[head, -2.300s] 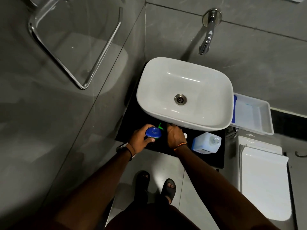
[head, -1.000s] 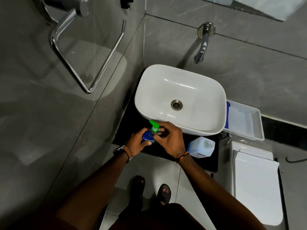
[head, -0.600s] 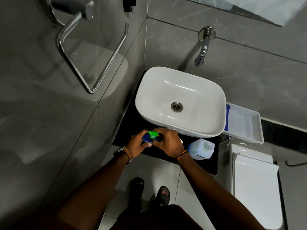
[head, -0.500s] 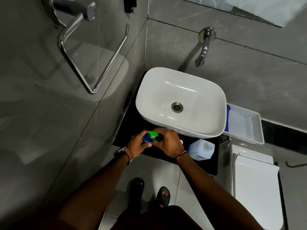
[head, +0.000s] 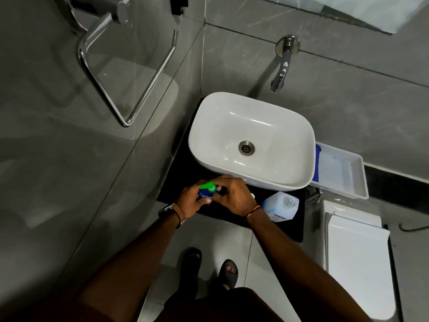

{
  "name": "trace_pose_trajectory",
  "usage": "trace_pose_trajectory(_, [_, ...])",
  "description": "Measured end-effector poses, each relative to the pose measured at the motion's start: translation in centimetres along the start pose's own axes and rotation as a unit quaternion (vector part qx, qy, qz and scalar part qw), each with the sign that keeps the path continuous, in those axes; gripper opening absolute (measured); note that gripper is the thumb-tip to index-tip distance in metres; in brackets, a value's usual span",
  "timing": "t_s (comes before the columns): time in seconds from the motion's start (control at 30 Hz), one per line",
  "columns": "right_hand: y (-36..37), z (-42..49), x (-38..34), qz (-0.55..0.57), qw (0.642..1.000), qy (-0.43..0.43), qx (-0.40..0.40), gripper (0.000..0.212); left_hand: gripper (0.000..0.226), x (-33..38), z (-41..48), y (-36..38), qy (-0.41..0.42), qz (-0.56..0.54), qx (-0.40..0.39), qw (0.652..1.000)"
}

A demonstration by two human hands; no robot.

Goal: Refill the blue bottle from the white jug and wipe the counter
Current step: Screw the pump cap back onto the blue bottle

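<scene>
The blue bottle (head: 204,194) stands on the black counter (head: 292,228) in front of the white basin (head: 250,140). My left hand (head: 189,201) wraps its body from the left. A green pump top (head: 208,186) sits on the bottle's neck, and my right hand (head: 234,195) is closed around the neck and pump from the right. The white jug (head: 279,206) stands uncapped on the counter, just right of my right wrist, touched by neither hand. A small white object (head: 252,195), possibly the jug's cap, peeks out beside my right hand.
A wall tap (head: 282,68) hangs over the basin. A white tray (head: 341,173) with a blue item sits right of the basin, above a white toilet (head: 357,263). A chrome towel rail (head: 125,77) is on the left wall. My sandalled feet (head: 209,268) stand on the tiled floor.
My right hand brought the green pump top from the counter onto the blue bottle and lowered it onto the neck. My left hand kept hold of the bottle. The jug has not moved.
</scene>
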State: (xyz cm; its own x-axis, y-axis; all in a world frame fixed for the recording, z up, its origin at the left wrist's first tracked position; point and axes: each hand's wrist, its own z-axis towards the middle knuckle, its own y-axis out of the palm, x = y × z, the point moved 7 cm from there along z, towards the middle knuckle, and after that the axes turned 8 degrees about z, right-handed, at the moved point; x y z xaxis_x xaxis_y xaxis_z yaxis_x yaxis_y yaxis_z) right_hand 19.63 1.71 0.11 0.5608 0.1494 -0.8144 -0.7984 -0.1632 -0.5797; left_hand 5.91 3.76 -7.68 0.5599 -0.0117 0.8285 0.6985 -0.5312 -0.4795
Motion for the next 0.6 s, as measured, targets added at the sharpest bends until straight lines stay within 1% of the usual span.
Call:
trace_pose_trajectory(0.13, [-0.1, 0.5, 0.4, -0.010, 0.999, 0.024, 0.023, 0.022, 0.057, 0.1, 0.1, -0.1, 0.007, 0.012, -0.004, 1.000])
trace_pose_trajectory(0.17, [0.0, 0.5, 0.6, -0.020, 0.999, 0.036, 0.033, 0.023, 0.056, 0.2, 0.1, -0.1, 0.010, 0.016, -0.007, 1.000])
trace_pose_trajectory(0.27, [0.3, 0.6, 1.2, -0.061, 0.995, 0.064, 0.051, 0.042, 0.051, 0.3, 0.1, -0.1, 0.017, 0.027, -0.007, 0.999])
trace_pose_trajectory(0.37, [0.3, 0.3, 1.7, -0.021, 0.996, 0.061, 0.053, 0.056, 0.048, 0.4, 0.2, -0.2, 0.019, 0.027, -0.003, 0.999])
trace_pose_trajectory(0.4, [0.3, 0.1, 1.7, -0.008, 0.997, 0.056, 0.045, 0.057, 0.047, 0.3, 0.2, -0.2, 0.018, 0.025, -0.004, 1.000])
trace_pose_trajectory(0.43, [0.3, -0.1, 1.9, 0.003, 0.998, 0.054, 0.042, 0.053, 0.045, 0.3, 0.2, -0.2, 0.018, 0.024, -0.006, 1.000])
trace_pose_trajectory(0.5, [0.0, -0.8, 2.6, 0.026, 0.995, 0.073, 0.065, 0.041, 0.043, 0.3, 0.3, -0.2, 0.018, 0.023, -0.012, 0.999])
trace_pose_trajectory(0.53, [-0.2, -1.2, 2.9, 0.037, 0.992, 0.086, 0.084, 0.039, 0.043, 0.3, 0.3, -0.2, 0.017, 0.023, -0.013, 1.000])
trace_pose_trajectory(0.6, [-0.4, -1.6, 3.2, 0.063, 0.988, 0.100, 0.103, 0.043, 0.046, 0.3, 0.3, -0.2, 0.014, 0.020, -0.011, 1.000])
